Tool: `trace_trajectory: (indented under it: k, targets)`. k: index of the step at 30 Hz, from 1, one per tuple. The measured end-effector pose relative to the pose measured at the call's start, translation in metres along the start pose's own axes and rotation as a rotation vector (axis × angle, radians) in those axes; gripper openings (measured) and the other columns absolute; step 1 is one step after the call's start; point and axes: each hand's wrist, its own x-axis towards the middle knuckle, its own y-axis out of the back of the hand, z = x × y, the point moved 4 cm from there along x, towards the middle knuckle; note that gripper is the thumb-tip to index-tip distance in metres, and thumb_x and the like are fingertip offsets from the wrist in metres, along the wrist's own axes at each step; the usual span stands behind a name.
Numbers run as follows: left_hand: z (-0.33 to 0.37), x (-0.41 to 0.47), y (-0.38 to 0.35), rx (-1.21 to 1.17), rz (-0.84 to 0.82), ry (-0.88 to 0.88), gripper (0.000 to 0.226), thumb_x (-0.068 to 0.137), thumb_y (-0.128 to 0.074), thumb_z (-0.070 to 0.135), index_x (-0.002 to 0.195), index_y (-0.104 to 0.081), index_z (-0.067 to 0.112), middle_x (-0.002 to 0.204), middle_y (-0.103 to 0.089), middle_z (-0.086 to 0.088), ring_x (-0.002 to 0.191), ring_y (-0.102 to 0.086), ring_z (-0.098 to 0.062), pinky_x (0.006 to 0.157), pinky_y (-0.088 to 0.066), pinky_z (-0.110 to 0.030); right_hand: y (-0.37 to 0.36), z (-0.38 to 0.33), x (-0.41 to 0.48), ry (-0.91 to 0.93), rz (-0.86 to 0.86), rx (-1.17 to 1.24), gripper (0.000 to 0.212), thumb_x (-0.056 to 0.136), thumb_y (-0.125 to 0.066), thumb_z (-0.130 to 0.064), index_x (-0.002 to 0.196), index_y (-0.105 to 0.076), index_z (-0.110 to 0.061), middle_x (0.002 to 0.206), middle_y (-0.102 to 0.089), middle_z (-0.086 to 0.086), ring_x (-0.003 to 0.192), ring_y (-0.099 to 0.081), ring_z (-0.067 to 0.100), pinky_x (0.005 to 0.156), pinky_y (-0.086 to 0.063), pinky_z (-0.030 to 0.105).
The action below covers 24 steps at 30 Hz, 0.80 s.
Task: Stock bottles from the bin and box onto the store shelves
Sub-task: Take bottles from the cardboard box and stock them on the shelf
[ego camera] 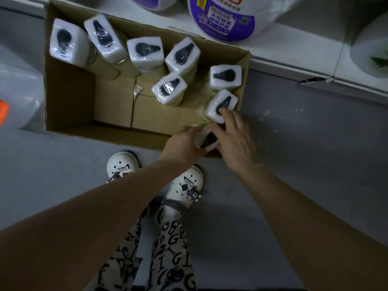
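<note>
Cardboard box (69, 97) | bottle (206, 141) gripped by left hand (183, 144) | right hand (236, 141) fingers (230, 118) spread, touching it

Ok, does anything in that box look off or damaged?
Nothing looks spilled or damaged. The bottles lean different ways in the part-empty box rather than standing upright, and a shiny scrap sits on its floor.

Cardboard box (69, 97) open on grey floor (315, 143), beside shelf (283, 49) bearing white-purple jug (226, 19). Seven film-wrapped bottles (144, 51) inside, white tops, dark pump heads, several leaning. Left hand (182, 143) grips held bottle (206, 140) at box's near right corner. Right hand (235, 139) fingers spread, touching held bottle, fingertips on neighbouring bottle (218, 100). White clogs (122, 164) below.
</note>
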Motion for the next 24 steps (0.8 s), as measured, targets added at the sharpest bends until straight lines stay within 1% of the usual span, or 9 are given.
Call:
trace_trajectory:
  k: [4, 7, 9, 11, 14, 16, 19, 22, 24]
  targets:
    - [-0.009, 0.004, 0.003, 0.011, -0.015, 0.024, 0.073, 0.078, -0.080, 0.024, 0.142, -0.047, 0.018, 0.139, -0.051, -0.006, 0.117, -0.057, -0.028, 0.090, -0.042, -0.030, -0.004, -0.007, 0.005, 0.045, 0.083, -0.048, 0.040, 0.072, -0.080, -0.015, 0.109, -0.068, -0.010, 0.130, -0.053, 0.018, 0.116, -0.039, 0.032, 0.085, -0.051, 0.046]
    - [-0.018, 0.007, 0.006, 0.002, -0.002, 0.035, 0.076, 0.074, -0.083, 0.022, 0.140, -0.047, 0.016, 0.136, -0.052, -0.009, 0.113, -0.058, -0.032, 0.089, -0.046, -0.036, -0.003, -0.018, 0.013, 0.087, 0.106, -0.022, 0.038, 0.077, -0.070, -0.016, 0.114, -0.066, -0.009, 0.124, -0.058, 0.015, 0.110, -0.042, 0.030, 0.083, -0.051, 0.045]
    - [-0.025, 0.009, 0.009, -0.006, 0.037, 0.043, 0.073, 0.074, -0.083, 0.022, 0.138, -0.047, 0.015, 0.132, -0.053, -0.010, 0.109, -0.059, -0.031, 0.084, -0.047, -0.036, -0.002, -0.028, 0.020, 0.101, 0.095, 0.002, 0.040, 0.079, -0.064, -0.017, 0.118, -0.065, -0.008, 0.122, -0.060, 0.014, 0.111, -0.045, 0.030, 0.086, -0.050, 0.042]
    - [-0.032, 0.012, 0.015, -0.016, 0.104, 0.045, 0.063, 0.078, -0.080, 0.024, 0.132, -0.051, 0.012, 0.123, -0.057, -0.012, 0.103, -0.060, -0.031, 0.076, -0.043, -0.032, 0.000, -0.039, 0.031, 0.107, 0.056, 0.037, 0.041, 0.081, -0.064, -0.013, 0.122, -0.064, -0.007, 0.120, -0.061, 0.014, 0.112, -0.050, 0.031, 0.091, -0.048, 0.041]
    - [-0.045, 0.017, 0.024, -0.031, 0.161, 0.074, 0.051, 0.078, -0.079, 0.026, 0.120, -0.056, 0.008, 0.107, -0.066, -0.013, 0.094, -0.063, -0.034, 0.071, -0.042, -0.033, 0.001, -0.053, 0.050, 0.107, -0.096, 0.114, 0.048, 0.088, -0.062, -0.007, 0.135, -0.053, -0.008, 0.133, -0.055, 0.013, 0.123, -0.048, 0.031, 0.106, -0.040, 0.039]
    - [-0.050, 0.019, 0.031, -0.031, 0.162, 0.082, 0.052, 0.076, -0.080, 0.027, 0.119, -0.058, 0.009, 0.105, -0.069, -0.012, 0.094, -0.064, -0.033, 0.073, -0.044, -0.032, 0.001, -0.058, 0.059, 0.097, -0.165, 0.173, 0.053, 0.090, -0.062, -0.006, 0.140, -0.048, -0.012, 0.140, -0.050, 0.010, 0.130, -0.045, 0.029, 0.108, -0.035, 0.035]
    - [-0.049, 0.018, 0.045, -0.035, 0.143, 0.058, 0.052, 0.076, -0.080, 0.027, 0.121, -0.059, 0.012, 0.108, -0.068, -0.010, 0.097, -0.064, -0.029, 0.076, -0.045, -0.031, 0.008, -0.058, 0.063, 0.015, -0.203, 0.265, 0.055, 0.087, -0.070, -0.009, 0.137, -0.048, -0.016, 0.137, -0.051, 0.006, 0.126, -0.049, 0.025, 0.100, -0.038, 0.030]
    - [-0.037, 0.016, 0.062, -0.048, 0.149, 0.013, 0.048, 0.075, -0.079, 0.026, 0.120, -0.061, 0.020, 0.110, -0.068, -0.006, 0.098, -0.064, -0.027, 0.082, -0.052, -0.036, 0.021, -0.053, 0.057, -0.082, -0.173, 0.392, 0.052, 0.086, -0.073, -0.013, 0.132, -0.051, -0.019, 0.133, -0.053, 0.002, 0.123, -0.052, 0.021, 0.095, -0.039, 0.027]
    - [-0.028, 0.013, 0.074, -0.065, 0.135, -0.002, 0.050, 0.075, -0.078, 0.023, 0.122, -0.060, 0.024, 0.111, -0.067, -0.004, 0.099, -0.065, -0.025, 0.085, -0.054, -0.041, 0.036, -0.051, 0.053, -0.134, -0.151, 0.487, 0.047, 0.087, -0.072, -0.015, 0.130, -0.053, -0.020, 0.132, -0.053, 0.001, 0.123, -0.051, 0.019, 0.093, -0.039, 0.024]
